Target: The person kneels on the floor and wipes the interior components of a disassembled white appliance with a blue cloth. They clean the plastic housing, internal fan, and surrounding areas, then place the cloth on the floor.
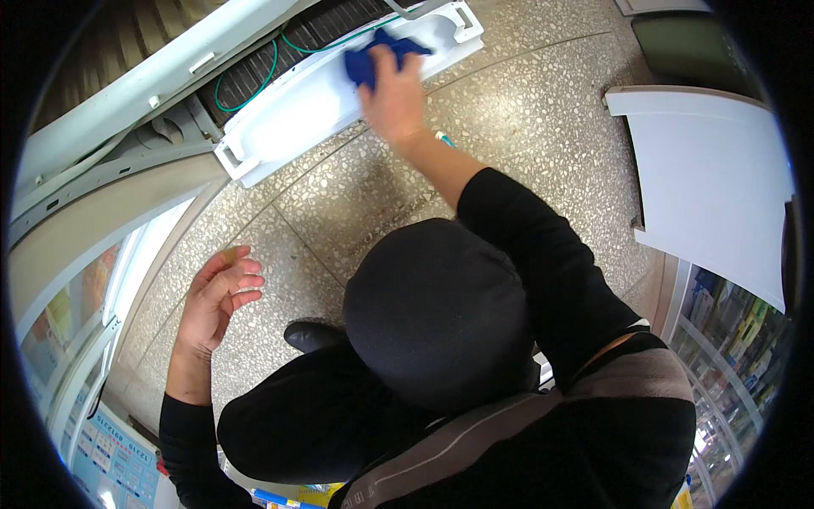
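A dark blue cloth [365,68] is bunched under my right hand [395,97], whose fingers press it against a long white panel [297,119]. This panel has a raised rim and a slot-like opening at each end. It lies at the foot of a large white appliance, on the speckled floor. My left hand [219,297] hangs over the floor at the left, holding nothing, its fingers loosely bent and apart. Part of the cloth is hidden by my right fingers.
Behind the panel runs a dark ribbed grille [331,25] with a thin green cord [275,64] looped over it. A glass-fronted door [93,297] stands at the left. A white cabinet [712,170] is at the right. A small white-and-teal object [444,138] lies by my right wrist.
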Demonstrator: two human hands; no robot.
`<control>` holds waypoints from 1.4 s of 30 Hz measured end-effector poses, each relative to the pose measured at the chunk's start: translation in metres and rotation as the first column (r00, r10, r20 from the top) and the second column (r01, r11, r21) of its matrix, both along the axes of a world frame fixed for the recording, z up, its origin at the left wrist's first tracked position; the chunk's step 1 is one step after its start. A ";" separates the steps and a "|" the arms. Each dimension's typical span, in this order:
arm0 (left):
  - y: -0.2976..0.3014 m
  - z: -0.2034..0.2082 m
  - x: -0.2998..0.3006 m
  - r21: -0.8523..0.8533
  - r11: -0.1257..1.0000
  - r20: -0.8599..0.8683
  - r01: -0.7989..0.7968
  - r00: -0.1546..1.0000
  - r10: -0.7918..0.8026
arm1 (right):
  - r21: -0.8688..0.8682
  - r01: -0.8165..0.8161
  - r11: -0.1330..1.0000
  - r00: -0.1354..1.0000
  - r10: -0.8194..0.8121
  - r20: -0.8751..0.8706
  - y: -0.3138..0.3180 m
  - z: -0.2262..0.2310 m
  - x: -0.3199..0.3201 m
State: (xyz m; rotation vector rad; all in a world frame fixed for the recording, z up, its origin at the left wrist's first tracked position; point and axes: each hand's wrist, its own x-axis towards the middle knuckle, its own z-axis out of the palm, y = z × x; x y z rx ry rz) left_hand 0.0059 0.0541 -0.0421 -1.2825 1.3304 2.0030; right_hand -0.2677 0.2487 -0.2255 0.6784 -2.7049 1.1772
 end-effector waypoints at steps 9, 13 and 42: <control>0.000 0.010 0.023 -0.028 0.986 -0.057 0.163 0.985 -0.165 | -0.419 -0.904 -0.083 -0.370 0.641 0.673 -0.062 0.003 0.136; -0.006 0.013 0.041 -0.030 0.989 -0.115 0.145 0.982 -0.148 | -0.494 -0.786 0.371 0.073 0.850 0.522 0.014 0.023 0.073; -0.014 -0.022 0.036 0.047 0.998 -0.149 0.031 0.989 -0.024 | -0.003 -0.288 0.958 0.955 0.287 0.072 -0.004 -0.018 0.065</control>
